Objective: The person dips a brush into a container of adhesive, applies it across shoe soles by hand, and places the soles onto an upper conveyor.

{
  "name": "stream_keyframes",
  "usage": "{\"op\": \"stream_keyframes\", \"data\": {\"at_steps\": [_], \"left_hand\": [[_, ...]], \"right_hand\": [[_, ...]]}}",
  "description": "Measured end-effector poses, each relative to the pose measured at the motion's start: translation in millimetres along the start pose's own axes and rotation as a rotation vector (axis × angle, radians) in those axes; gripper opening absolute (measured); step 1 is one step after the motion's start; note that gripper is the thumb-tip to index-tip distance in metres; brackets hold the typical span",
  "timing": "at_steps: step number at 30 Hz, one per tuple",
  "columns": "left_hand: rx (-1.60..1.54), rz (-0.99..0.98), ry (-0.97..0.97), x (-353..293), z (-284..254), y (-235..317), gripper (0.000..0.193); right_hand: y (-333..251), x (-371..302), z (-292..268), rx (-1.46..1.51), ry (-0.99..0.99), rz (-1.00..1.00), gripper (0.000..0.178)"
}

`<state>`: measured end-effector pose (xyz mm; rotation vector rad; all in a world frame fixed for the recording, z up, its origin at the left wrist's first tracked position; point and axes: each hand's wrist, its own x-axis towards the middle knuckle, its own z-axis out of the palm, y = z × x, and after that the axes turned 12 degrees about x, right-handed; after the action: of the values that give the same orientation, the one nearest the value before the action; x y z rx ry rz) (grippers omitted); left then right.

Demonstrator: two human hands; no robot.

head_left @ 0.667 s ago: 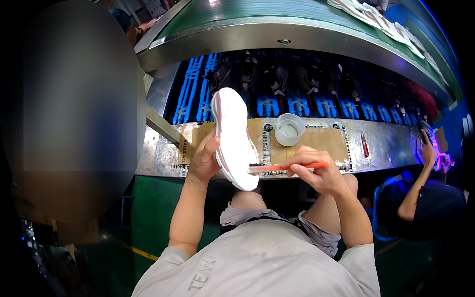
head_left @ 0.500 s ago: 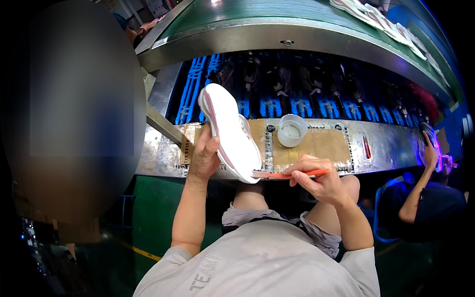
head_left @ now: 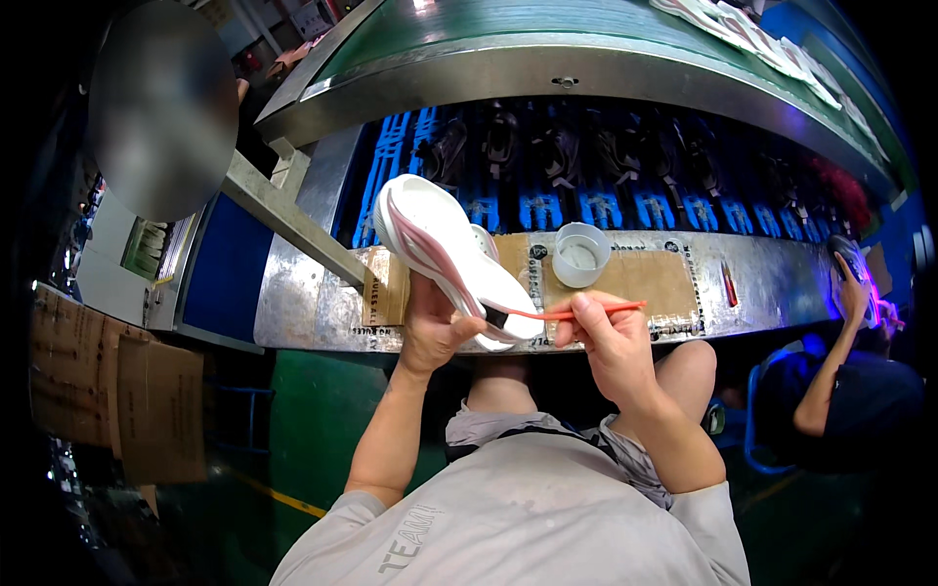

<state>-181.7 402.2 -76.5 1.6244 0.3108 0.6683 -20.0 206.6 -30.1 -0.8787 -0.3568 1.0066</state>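
Observation:
My left hand [head_left: 432, 330] grips a white shoe sole [head_left: 440, 230] with a pinkish stripe along its side, tilted above the bench edge. Behind it another white rounded piece [head_left: 483, 240] peeks out, mostly hidden. Between the thumb and fingers of my right hand [head_left: 608, 332] is a thin red-handled brush [head_left: 557, 315]. Its tip touches or lies just over the sole's side near the dark patch [head_left: 496, 316]; which of the two I cannot tell. Beyond my right hand, a white plastic cup [head_left: 580, 256] with pale liquid stands on the bench.
Flattened cardboard [head_left: 645, 285] is taped onto the metal bench [head_left: 791, 283], where a small red tool [head_left: 729, 283] lies. Behind run blue racks [head_left: 598, 208] carrying dark shoes [head_left: 561, 156], below a green belt [head_left: 469, 44]. At right, a co-worker's hand [head_left: 853, 293] holds a shoe.
The sole has turned in my left hand, so its pink-striped side shows more. My right hand has risen slightly, and the brush has moved from the sole's near end to its side.

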Motion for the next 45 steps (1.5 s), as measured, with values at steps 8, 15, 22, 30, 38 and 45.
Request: {"op": "stream_keyframes", "data": {"at_steps": [8, 15, 22, 30, 38, 45], "left_hand": [[0.084, -0.015, 0.125, -6.1, -13.5, -8.9, 0.102], [-0.269, -0.581, 0.461, -62.4, -83.9, -44.1, 0.058], [-0.144, -0.562, 0.086, -48.4, -91.1, 29.9, 0.075], [-0.022, -0.064, -0.301, 204.2, -50.9, 146.0, 0.065], [0.123, 0.184, 0.331, 348.9, -36.0, 102.6, 0.045], [1.177, -0.111, 0.236, 177.2, -36.4, 1.4, 0.043]], "right_hand": [[3.6, 22.9, 7.2, 0.058, 0.042, -0.148, 0.037], [9.2, 21.0, -66.8, -0.150, 0.234, -0.284, 0.034], [33.2, 11.8, -171.6, -0.189, 0.430, -0.390, 0.032], [50.8, -8.5, -200.6, -0.127, 0.509, -0.380, 0.033], [45.1, -25.1, -193.7, -0.187, 0.463, -0.373, 0.032], [58.0, -40.9, -203.9, -0.185, 0.440, -0.319, 0.029]]}}
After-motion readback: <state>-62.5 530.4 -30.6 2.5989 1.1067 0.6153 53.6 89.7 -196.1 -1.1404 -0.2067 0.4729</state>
